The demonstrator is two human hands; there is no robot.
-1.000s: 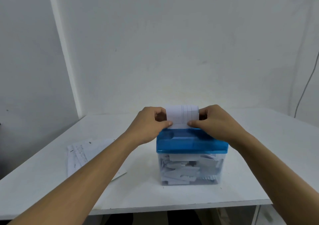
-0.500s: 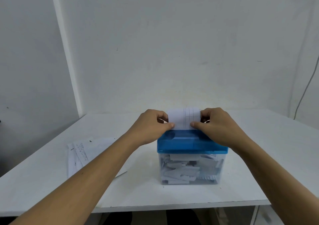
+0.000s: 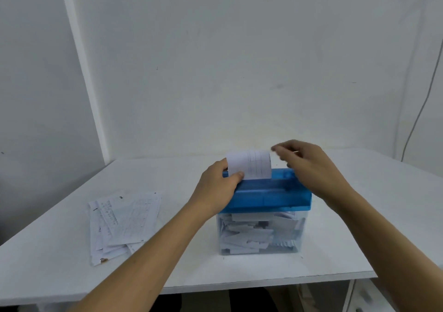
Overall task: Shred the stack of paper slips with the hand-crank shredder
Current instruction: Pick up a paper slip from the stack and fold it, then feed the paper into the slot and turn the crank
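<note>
Left hand (image 3: 217, 189) pinches the lower left corner of one paper slip (image 3: 249, 165); right hand (image 3: 311, 165), blurred, hovers beside it, fingers loosely bent, holding nothing I can see. White tabletop (image 3: 60, 251) carries the blue-lidded shredder (image 3: 271, 192), slip upright in its slot, paper stack (image 3: 124, 220) lying left.

White table (image 3: 60, 251) against plain white walls (image 3: 239, 60).

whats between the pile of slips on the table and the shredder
In the head view, only bare white table lies between the pile of slips and the shredder; the left forearm crosses above that stretch.
</note>
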